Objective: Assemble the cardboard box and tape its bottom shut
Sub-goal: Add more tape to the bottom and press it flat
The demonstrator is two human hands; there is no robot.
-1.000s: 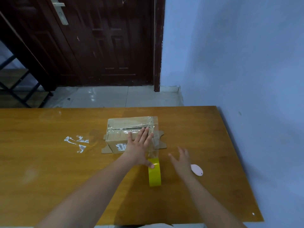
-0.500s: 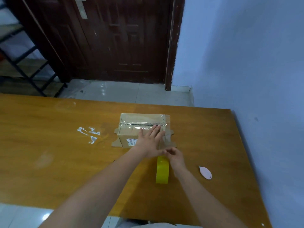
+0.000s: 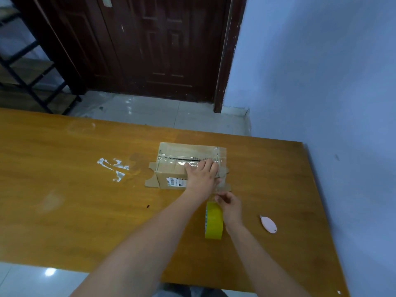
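A small cardboard box (image 3: pixel 171 171) stands on the wooden table (image 3: pixel 64 200), its upper seam covered with clear tape and side flaps sticking out at both ends. My left hand (image 3: pixel 201 176) lies flat on the box's right part, fingers spread over the taped seam. A yellow tape roll (image 3: pixel 214 224) stands on edge just in front of the box. A clear strip runs from the roll up to the box. My right hand (image 3: pixel 230 205) is at the top of the roll, fingertips pinched on that strip.
A pink oval cutter (image 3: pixel 269 225) lies on the table right of the roll. White tape scraps (image 3: pixel 113 168) stick to the table left of the box. A blue wall (image 3: pixel 321 82) borders the table's right edge. Beyond are a dark door (image 3: pixel 160 50) and a black rack (image 3: pixel 32 78).
My right hand moved left from beside the pink cutter to the top of the tape roll and pinched the strip. My left hand stayed pressed on the box.
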